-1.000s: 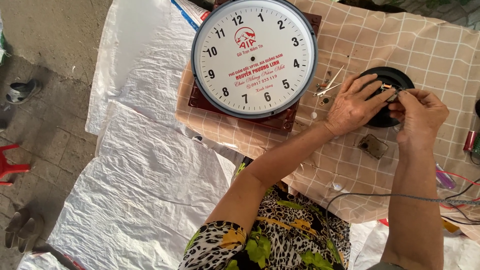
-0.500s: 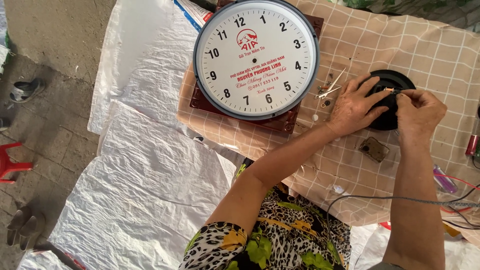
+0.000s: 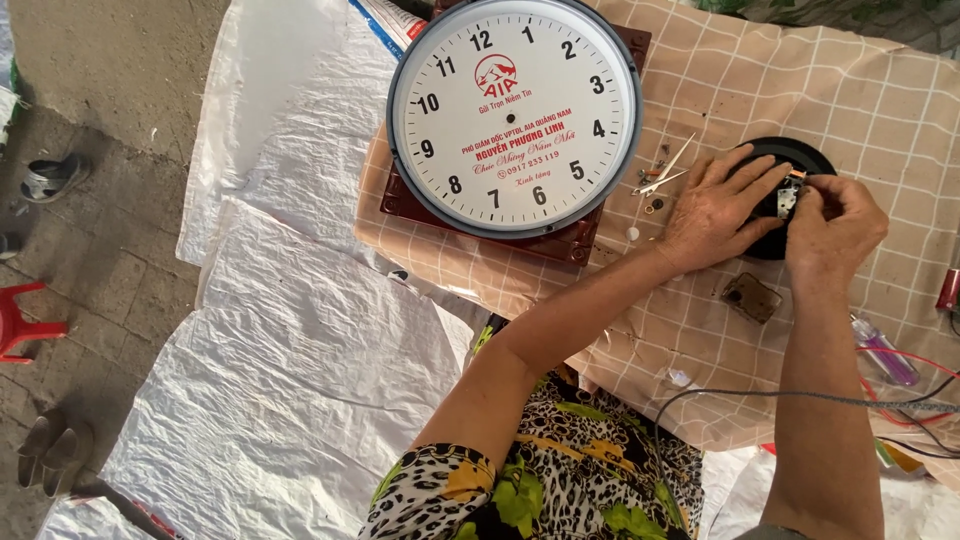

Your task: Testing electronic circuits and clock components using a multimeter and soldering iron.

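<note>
A round black disc-shaped part [image 3: 800,160] lies on a beige checked cloth [image 3: 820,90]. My left hand [image 3: 715,210] lies flat over its left side, fingers spread, pressing it down. My right hand [image 3: 835,225] pinches a small whitish piece [image 3: 787,197] at the disc's middle. A large round white wall clock face [image 3: 514,115] with black numerals and no hands rests to the left on a dark red base [image 3: 480,225]. Loose thin metal clock hands [image 3: 668,172] lie between the clock and my left hand.
A small brown square part [image 3: 752,297] sits on the cloth below my hands. A clear pen-like tube [image 3: 885,350] and thin wires [image 3: 900,400] lie at the right. White plastic sheeting [image 3: 280,340] covers the ground at left, with a sandal [image 3: 52,178] and a red stool [image 3: 20,320] beyond.
Both hands stay on the black disc, with the right fingers shifting slightly at its centre. The view has drifted a little; the clock has not moved.
</note>
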